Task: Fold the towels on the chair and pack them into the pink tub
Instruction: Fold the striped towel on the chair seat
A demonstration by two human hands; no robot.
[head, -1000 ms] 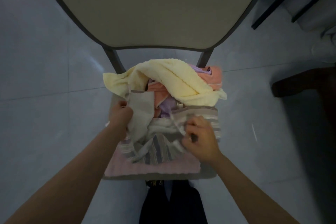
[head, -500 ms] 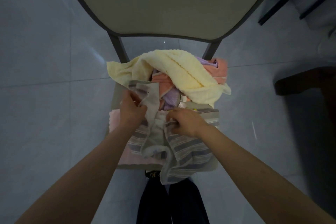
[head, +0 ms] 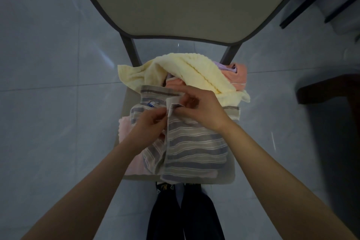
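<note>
Since the earlier frame, both hands had closed toward each other over the middle of the chair seat, and the striped towel (head: 194, 148) had gone from a crumpled bunch to a flatter panel draped toward the front edge of the seat. The left hand (head: 150, 122) pinched an edge of the striped cloth between thumb and fingers. The right hand (head: 202, 107) pinched the same vertical hem just above it, fingers curled. With the two grips almost touching, the likely purpose was to find and align a corner or edge before making a fold.

Part of the striped towel lay flat behind the left hand, its small label (head: 152, 104) showing. A pink towel (head: 124, 128) lay under it on the left of the seat, flat, probably serving as a base layer. Behind the hands, the yellow towel (head: 194, 72) was heaped over the orange towel (head: 236, 74) and a purple one, unfolded, at the rear of the chair (head: 175, 2). These awaited folding. No pink tub was in view, so packing had apparently not begun. Grey floor tiles (head: 48, 103) surrounded the chair.
</note>
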